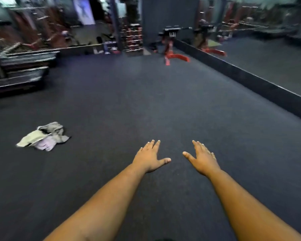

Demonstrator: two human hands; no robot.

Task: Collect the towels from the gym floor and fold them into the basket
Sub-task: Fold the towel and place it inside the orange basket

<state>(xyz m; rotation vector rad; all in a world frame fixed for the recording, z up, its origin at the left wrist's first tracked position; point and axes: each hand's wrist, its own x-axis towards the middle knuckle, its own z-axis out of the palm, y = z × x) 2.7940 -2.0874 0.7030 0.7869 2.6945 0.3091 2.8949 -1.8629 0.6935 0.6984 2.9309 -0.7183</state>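
A little heap of towels (43,137) lies crumpled on the dark floor (163,101), off to the person's left. Nothing is picked up yet. The left hand (150,156) and right hand (202,158) are spread flat, holding nothing. I see no basket.

My left hand (150,158) and right hand (204,159) are stretched forward at lower centre, fingers straight, holding nothing, a narrow gap between the thumbs. Dark floor (146,101) under and ahead of both hands is bare right up the middle of the frame. Only low obstacle close by: a crumpled heap of towels (43,136) at mid left, well apart from my left hand, bare floor between. Right side bounded by a black wall ledge (250,80) running diagonally. Red bench stand (174,53) at upper centre, stacked metal racks (23,66) at upper left, both far off.
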